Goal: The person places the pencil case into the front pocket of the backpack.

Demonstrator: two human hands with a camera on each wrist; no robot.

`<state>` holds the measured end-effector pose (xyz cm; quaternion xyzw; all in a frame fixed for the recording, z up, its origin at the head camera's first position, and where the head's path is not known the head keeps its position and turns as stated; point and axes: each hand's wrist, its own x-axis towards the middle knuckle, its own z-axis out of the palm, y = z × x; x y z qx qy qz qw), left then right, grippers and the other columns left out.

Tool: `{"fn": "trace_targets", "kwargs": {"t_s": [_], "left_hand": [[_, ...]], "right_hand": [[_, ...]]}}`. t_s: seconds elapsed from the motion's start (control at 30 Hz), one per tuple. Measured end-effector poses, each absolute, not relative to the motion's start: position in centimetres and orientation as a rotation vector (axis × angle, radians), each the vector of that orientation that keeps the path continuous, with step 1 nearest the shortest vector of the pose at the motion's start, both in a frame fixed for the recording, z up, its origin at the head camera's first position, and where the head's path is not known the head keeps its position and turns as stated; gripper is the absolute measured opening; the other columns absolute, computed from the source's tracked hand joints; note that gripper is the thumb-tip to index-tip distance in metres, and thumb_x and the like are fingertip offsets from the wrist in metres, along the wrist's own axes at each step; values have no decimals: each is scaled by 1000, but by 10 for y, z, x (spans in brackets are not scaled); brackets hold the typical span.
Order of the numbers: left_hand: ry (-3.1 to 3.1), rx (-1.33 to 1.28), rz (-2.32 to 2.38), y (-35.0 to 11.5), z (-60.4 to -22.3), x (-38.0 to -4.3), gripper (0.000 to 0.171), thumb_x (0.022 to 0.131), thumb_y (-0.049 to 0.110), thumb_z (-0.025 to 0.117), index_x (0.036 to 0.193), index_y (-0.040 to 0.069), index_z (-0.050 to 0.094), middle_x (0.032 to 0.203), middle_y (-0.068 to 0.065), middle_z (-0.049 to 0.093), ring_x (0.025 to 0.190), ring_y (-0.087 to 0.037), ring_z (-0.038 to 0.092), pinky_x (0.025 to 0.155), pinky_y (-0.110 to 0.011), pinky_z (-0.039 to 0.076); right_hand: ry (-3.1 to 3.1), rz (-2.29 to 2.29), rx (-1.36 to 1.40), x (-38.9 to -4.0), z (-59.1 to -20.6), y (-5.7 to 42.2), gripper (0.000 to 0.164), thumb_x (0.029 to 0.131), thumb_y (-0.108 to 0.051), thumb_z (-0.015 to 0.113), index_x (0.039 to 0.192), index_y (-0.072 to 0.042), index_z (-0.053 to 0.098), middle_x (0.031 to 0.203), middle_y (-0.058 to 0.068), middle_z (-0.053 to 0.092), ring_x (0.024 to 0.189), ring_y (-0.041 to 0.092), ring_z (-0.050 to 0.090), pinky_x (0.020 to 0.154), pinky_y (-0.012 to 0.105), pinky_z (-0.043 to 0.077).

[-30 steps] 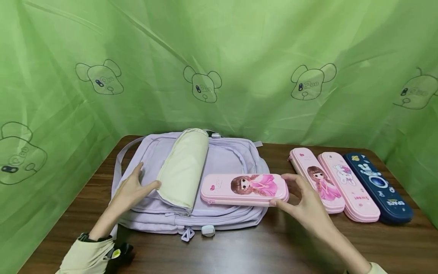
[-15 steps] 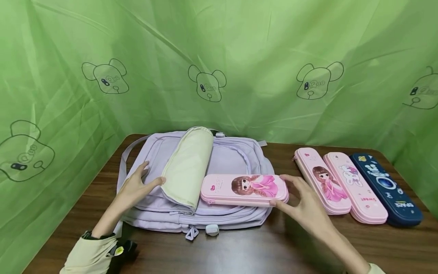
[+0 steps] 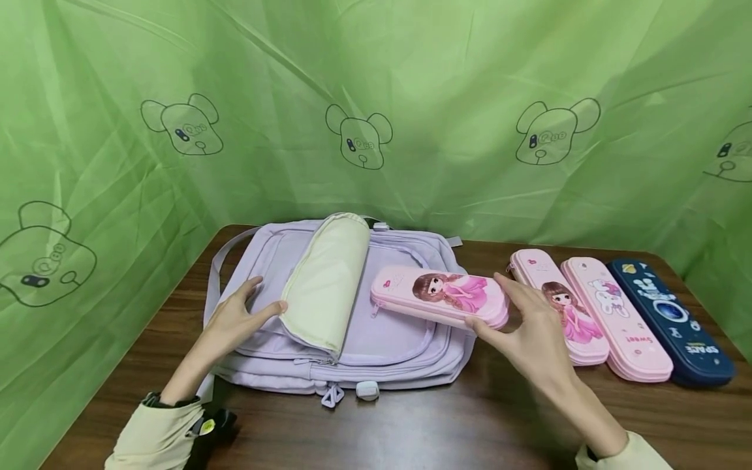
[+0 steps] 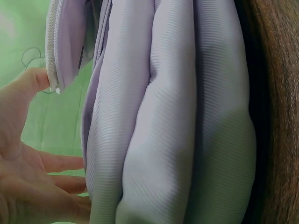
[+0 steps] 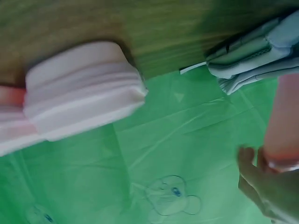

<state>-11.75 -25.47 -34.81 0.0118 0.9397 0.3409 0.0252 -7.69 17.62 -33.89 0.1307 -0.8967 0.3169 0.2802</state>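
My right hand point(image 3: 531, 326) pinches the right end of a pink pencil case point(image 3: 405, 287) with a long-haired doll printed on its lid. Tilted down to the right, the case overlaps the right part of a lilac backpack point(image 3: 382, 339) lying on the table. The backpack's front flap is folded back to the left, showing its cream lining point(image 3: 326, 281). My left hand point(image 3: 235, 326) has its fingers spread over the backpack's left side, the thumb tip at the flap's edge. In the left wrist view the left fingertips point(image 4: 70, 182) partly disappear behind the lilac fabric point(image 4: 121, 116).
On the right of the brown table point(image 3: 405, 431) lie a second doll pencil case point(image 3: 534, 264), a pink rabbit one point(image 3: 640, 352) and a navy space one point(image 3: 705, 365), side by side. A green cloth point(image 3: 446, 163) with drawn bear heads hangs behind and at the sides.
My right hand has lifted the pencil case up and to the right, away from the backpack's flap, and its right end now dips. The left hand holds its place at the flap.
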Motion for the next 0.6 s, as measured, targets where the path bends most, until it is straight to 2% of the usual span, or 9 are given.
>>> {"fn": "trace_targets", "kwargs": {"t_s": [0.07,0.2,0.3,0.43,0.6], "left_hand": [[2905,31,1050,-254,-347,-117,91,84,56,58,146,-1,22,144,-26,31,130,-45,26,101,-57,25],[2903,19,1053,-255,-348,-118,92,84,58,57,147,1,22,144,-25,30,130,-45,26,102,-57,25],[2889,16,1070,-255,-348,-119,92,84,59,56,147,2,20,145,-25,30,131,-45,25,102,-57,23],[2860,7,1103,-254,-348,-118,93,85,59,55,148,3,16,146,-24,28,132,-44,23,104,-57,21],[2829,-22,1126,-251,-346,-115,93,86,60,52,149,4,12,147,-25,24,132,-45,21,104,-58,19]], "right_hand": [[-2366,790,390,-78,-340,171,75,62,-24,85,125,4,55,120,22,57,109,39,52,93,52,39],[-2346,682,523,-78,-343,162,79,61,-25,85,124,9,53,116,23,55,88,30,59,78,41,50],[-2341,642,620,-78,-345,157,81,60,-29,86,123,10,53,115,20,56,84,24,58,74,37,51],[-2352,666,654,-78,-346,157,80,58,-33,86,120,9,56,115,21,57,97,31,58,85,43,48],[-2395,784,669,-78,-349,162,75,57,-35,88,116,5,61,115,23,60,105,35,57,88,46,46]]}}
